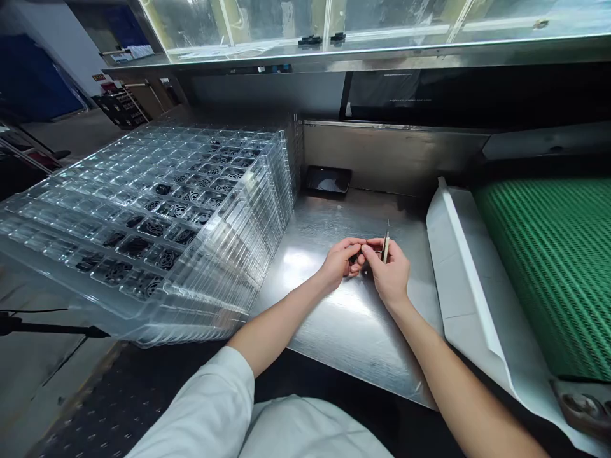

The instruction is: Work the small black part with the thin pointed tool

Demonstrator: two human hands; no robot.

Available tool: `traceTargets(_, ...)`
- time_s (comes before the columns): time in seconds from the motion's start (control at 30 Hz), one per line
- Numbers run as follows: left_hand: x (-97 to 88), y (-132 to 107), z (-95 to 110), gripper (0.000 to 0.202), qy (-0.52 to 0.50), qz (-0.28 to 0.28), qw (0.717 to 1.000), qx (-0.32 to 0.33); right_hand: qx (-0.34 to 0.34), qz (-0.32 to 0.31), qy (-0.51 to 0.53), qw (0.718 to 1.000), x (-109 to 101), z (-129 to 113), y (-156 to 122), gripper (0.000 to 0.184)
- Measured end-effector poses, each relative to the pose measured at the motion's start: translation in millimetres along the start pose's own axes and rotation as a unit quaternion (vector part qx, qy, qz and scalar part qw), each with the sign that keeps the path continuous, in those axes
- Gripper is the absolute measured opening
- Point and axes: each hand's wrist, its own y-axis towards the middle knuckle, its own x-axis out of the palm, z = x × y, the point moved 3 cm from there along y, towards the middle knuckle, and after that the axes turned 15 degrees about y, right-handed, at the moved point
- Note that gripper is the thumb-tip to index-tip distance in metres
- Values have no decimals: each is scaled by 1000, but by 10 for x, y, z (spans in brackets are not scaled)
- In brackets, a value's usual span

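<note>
My left hand (340, 262) and my right hand (389, 270) meet above the steel work surface (344, 318). Between their fingertips is a small dark part (354, 258), mostly hidden by my fingers. My left fingers pinch it. My right hand grips a slim upright metal tool (386, 247), probably tweezers, whose tips point away from me. Whether those tips touch the dark part is hidden. To the left stands a stack of transparent plastic trays (157, 216), its top tray holding rows of dark round parts (167, 259) in separate pockets.
A green ribbed conveyor belt (548, 267) runs along the right, edged by a white liner (470, 280). A small black tray (328, 180) lies against the steel back wall (391, 152). Above is a glass-fronted shelf (334, 25). White sleeves show at the bottom.
</note>
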Motion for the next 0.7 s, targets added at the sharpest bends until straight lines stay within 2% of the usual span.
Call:
traceTargets(0.17,-13,13,-10,20,-14,25,1000,11,18,-37,10,999,2,42,-5,36)
traceTargets(0.37,-18,27,-30,18,-18,29,999,15,-11,-23,-17,1000,-31,65,-4,33)
traceTargets(0.7,-11,12,11,20,-11,34,999,9,8,-40,5,999,-6,45,4,38)
